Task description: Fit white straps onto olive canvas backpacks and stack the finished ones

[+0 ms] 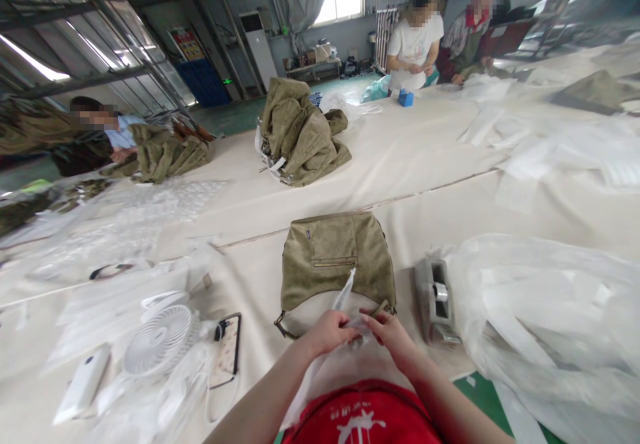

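Note:
An olive-green handbag lies flat on the table, its zipped pocket facing up and its opening toward me. Just in front of it, my left hand pinches a thin, whitish wrapping sheet. Fingers bent, my right hand grips the same sheet a short way to the right, close to the bag's strap end. A twisted strip of white material rises from between the hands over the bag. Whether the sheet is paper or plastic, I cannot tell.
A tape dispenser stands right of the bag, beside a heap of clear plastic. On the left lie a white fan, a phone and a power bank. More olive bags are piled behind; several people work across the table.

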A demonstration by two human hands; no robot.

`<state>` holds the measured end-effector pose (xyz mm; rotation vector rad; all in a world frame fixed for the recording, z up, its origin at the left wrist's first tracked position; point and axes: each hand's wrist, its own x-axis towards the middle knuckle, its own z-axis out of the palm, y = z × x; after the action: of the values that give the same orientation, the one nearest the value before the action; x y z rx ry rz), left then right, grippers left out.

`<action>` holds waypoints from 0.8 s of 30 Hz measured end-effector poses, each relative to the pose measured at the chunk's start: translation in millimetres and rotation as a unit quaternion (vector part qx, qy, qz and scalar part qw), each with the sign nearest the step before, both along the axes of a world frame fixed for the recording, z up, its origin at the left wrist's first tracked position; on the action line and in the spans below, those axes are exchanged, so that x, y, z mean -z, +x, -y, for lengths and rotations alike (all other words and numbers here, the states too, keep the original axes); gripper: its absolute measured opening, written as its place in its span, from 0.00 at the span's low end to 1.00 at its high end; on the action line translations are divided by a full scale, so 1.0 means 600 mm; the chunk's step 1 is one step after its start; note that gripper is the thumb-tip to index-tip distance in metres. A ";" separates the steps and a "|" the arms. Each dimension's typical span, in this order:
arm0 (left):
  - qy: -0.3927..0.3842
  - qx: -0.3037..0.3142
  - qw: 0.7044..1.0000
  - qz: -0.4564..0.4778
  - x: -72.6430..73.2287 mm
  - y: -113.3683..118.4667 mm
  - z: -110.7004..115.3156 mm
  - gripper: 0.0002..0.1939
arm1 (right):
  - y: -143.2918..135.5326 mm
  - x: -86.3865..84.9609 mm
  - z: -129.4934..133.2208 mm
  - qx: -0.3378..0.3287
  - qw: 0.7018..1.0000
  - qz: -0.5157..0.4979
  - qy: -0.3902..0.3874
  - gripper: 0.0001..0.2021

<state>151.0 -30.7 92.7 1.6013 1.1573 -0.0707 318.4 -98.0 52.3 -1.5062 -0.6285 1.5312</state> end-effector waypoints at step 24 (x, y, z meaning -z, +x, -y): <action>0.049 0.055 0.996 -0.046 0.040 0.016 -0.009 0.28 | 0.034 0.049 0.025 0.002 0.996 0.021 -0.092 0.20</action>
<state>160.5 -25.5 68.5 1.7630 1.1574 -0.1627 338.9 -112.9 23.0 -1.6801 -0.5201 1.5925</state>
